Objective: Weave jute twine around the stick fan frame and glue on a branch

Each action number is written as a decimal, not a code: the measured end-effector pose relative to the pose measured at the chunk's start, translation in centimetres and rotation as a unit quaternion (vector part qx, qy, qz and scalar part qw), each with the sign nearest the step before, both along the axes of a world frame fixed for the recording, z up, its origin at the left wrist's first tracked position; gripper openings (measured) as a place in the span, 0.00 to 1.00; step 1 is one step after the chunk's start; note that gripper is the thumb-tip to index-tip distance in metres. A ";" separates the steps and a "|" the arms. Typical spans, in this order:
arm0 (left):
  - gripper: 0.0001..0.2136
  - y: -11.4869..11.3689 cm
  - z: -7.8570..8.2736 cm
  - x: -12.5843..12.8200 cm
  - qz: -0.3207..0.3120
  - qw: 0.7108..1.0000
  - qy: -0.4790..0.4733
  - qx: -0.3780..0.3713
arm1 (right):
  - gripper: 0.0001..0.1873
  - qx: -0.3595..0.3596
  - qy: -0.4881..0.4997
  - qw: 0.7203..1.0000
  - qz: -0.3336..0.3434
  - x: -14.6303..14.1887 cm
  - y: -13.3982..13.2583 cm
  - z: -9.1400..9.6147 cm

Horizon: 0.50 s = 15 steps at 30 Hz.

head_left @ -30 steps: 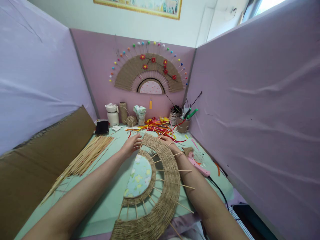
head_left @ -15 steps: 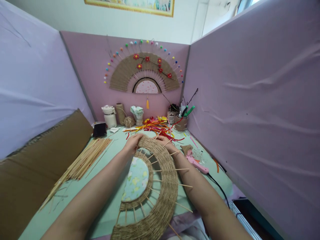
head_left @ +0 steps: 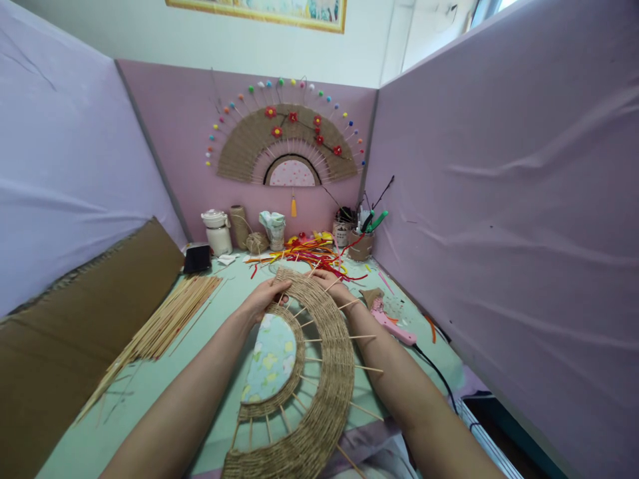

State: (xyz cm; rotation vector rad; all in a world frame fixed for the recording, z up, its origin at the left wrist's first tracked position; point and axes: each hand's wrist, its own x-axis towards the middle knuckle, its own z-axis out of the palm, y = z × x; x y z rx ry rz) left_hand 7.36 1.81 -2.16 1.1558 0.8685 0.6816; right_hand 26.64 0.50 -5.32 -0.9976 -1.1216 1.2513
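A half-round fan of woven twine [head_left: 337, 359] stands on its side in front of me, its thin wooden sticks poking out past the outer edge. Pale green floral cloth [head_left: 272, 356] covers its inner half-disc. My left hand [head_left: 267, 297] pinches the fan's upper end, thumb on the front near the inner sticks. Behind the upper outer edge, my right hand [head_left: 327, 283] supports the fan, its fingers partly hidden by the weave.
Bamboo sticks [head_left: 174, 316] lie at left beside a cardboard sheet [head_left: 94, 339]. A pink glue gun [head_left: 394, 326] with its cord rests at right. Coloured pipe cleaners [head_left: 309, 255], a twine ball [head_left: 256, 243] and a tool pot [head_left: 360, 246] stand behind. A finished fan [head_left: 244, 150] hangs on the back panel.
My left hand has slid down from the fan's top corner toward the inner sticks, its thumb now across the front. The fan and my right hand stay nearly where they were.
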 end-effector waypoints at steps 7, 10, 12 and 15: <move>0.16 0.3 0.2 -1.1 0.024 0.999 0.000 0.025 | 0.12 -0.100 0.086 0.982 0.137 0.9 -0.8 1.0; 0.17 0.5 0.5 -1.4 0.049 0.998 0.007 0.025 | 0.16 -0.095 0.074 0.976 0.183 1.4 -1.4 1.5; 0.18 0.5 0.7 -1.5 0.060 0.998 0.006 0.020 | 0.18 -0.088 0.060 0.972 0.211 1.8 -1.8 1.9; 0.17 0.4 0.9 -1.5 0.068 0.998 0.008 0.013 | 0.17 -0.109 0.056 0.963 0.239 2.3 -2.3 2.4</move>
